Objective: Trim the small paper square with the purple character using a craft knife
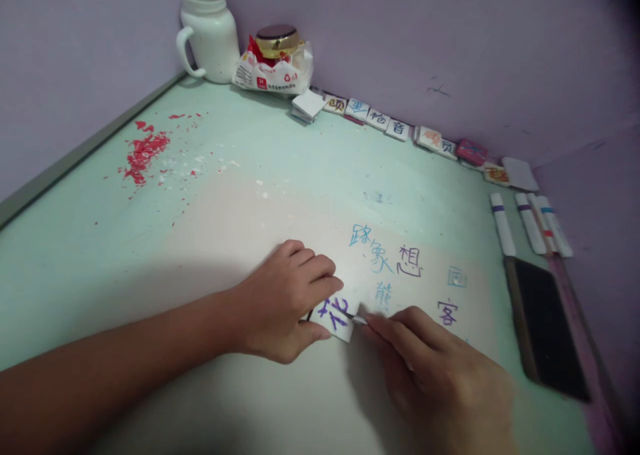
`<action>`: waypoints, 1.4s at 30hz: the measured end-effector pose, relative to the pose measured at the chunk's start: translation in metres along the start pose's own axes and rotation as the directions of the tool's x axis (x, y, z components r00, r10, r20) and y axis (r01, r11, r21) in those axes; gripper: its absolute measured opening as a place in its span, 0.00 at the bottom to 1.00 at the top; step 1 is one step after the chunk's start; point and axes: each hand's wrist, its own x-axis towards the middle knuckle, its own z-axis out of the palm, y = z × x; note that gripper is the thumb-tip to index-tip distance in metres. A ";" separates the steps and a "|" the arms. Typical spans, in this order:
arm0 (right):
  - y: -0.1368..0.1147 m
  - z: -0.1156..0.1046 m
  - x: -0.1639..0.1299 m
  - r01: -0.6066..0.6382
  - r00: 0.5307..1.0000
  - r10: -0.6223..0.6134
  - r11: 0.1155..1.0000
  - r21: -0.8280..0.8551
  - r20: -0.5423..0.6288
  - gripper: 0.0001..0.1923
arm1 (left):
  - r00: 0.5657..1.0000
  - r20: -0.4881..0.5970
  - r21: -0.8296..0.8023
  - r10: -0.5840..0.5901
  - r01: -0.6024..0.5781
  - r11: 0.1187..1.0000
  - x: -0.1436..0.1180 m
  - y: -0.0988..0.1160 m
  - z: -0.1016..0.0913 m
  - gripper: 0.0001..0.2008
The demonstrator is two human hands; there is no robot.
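Observation:
My left hand grips a flat white eraser block by its left side, thumb below and fingers above. A purple Chinese character is drawn on the block's upper face. Between the fingertips of my right hand is a slim carving knife with a silver metal end. Its thin tip meets the right part of the purple character. Most of the knife's handle is hidden by my right hand.
Blue and purple characters are written on the tabletop. Red shavings lie at the left. Along the wall stand a white jug, a plastic packet and several lettered blocks. Markers and a dark phone lie right.

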 end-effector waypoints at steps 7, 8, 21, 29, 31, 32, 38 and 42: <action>0.004 0.003 0.003 0.075 0.997 -0.075 0.997 -0.013 -0.010 0.13 | 1.000 -0.002 0.001 0.009 -0.009 1.000 0.000 0.000 0.001 0.17; 0.004 0.003 0.004 0.080 0.997 -0.080 0.997 -0.008 -0.005 0.13 | 1.000 0.003 0.000 0.005 -0.005 1.000 0.001 0.001 0.001 0.16; 0.003 0.006 0.014 0.073 0.996 -0.073 0.997 -0.005 0.051 0.15 | 0.999 -0.045 -0.029 0.027 -0.029 0.999 0.001 -0.003 0.007 0.13; 0.008 0.003 0.025 0.093 0.987 -0.105 0.991 0.097 0.126 0.17 | 0.998 -0.043 -0.021 0.039 -0.040 0.999 0.002 -0.003 0.006 0.14; 0.011 0.002 0.028 0.107 0.980 -0.123 0.988 0.108 0.159 0.15 | 0.998 -0.044 -0.015 0.045 -0.046 0.999 0.002 -0.003 0.006 0.14; 0.012 0.001 0.029 0.112 0.976 -0.130 0.987 0.113 0.175 0.15 | 0.998 -0.048 -0.016 0.049 -0.049 0.999 0.002 -0.003 0.006 0.14; 0.015 0.002 0.033 0.132 0.965 -0.163 0.979 0.156 0.206 0.14 | 0.997 -0.054 -0.014 0.057 -0.058 0.998 0.001 -0.005 0.007 0.14; 0.018 0.003 0.033 0.147 0.954 -0.194 0.968 0.205 0.230 0.15 | 0.997 -0.048 -0.001 0.064 -0.065 0.998 0.001 -0.005 0.006 0.14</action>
